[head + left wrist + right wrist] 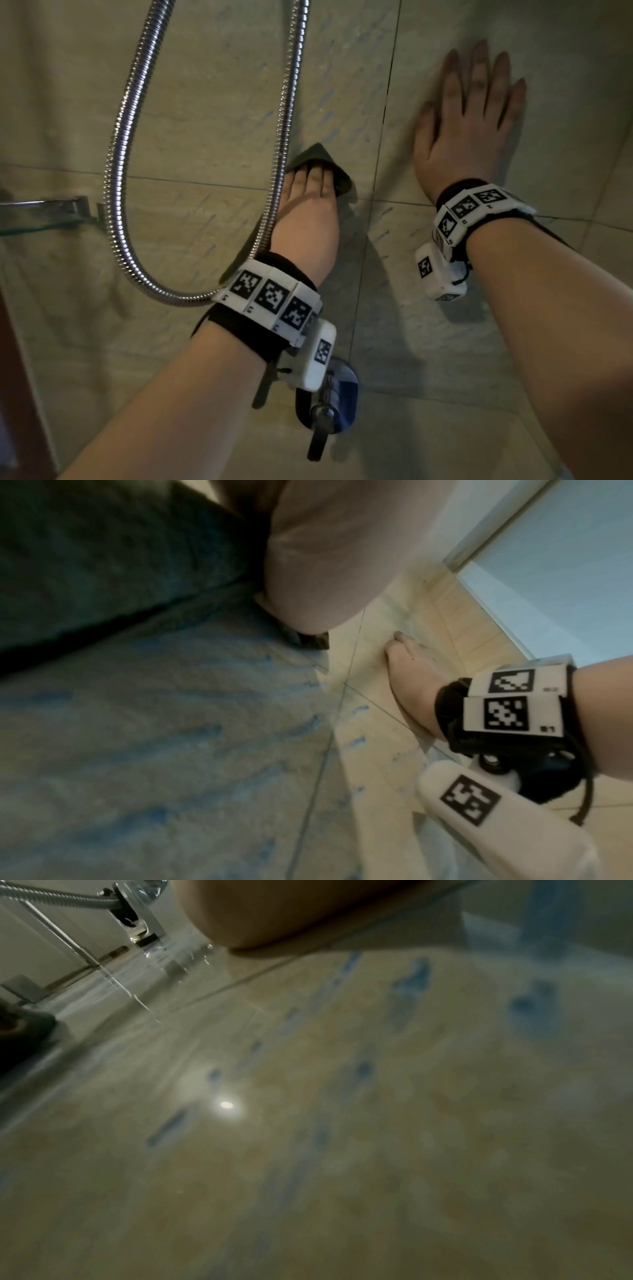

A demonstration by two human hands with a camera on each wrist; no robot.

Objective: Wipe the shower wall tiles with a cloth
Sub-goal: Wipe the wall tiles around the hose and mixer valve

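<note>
The left hand (305, 212) lies flat on the dark cloth (337, 171), fingers straight, pressing it against the shower wall tiles (212, 102). The cloth sits near the middle of the head view, its corners poking out past the fingertips at 12 and 2 o'clock; in the left wrist view the cloth (103, 561) fills the area toward 10 o'clock, lying against the tile under the palm (342, 547).

The right hand (469, 126) is toward 2 o'clock from the cloth, well apart from it, spread open with straight fingers and the palm flat on the tile, holding nothing. A vertical grout line (387, 113) runs between the two hands.

A ribbed metal shower hose (137, 137) hangs in a loop at 9 o'clock from the cloth. Its right-hand run drops along the thumb side of the left hand and passes in front of the wrist, just beside the cloth's left edge, so it crowds that side. A glass shelf with a metal bracket (72, 205) stands at the far 9 o'clock edge. Directly at 6 o'clock from the left wrist a chrome tap fitting with a lever (329, 407) juts from the wall. Faint blue streaks (329, 99) mark the tile above the cloth, and both wrists wear bands (270, 301) with black-and-white markers.
</note>
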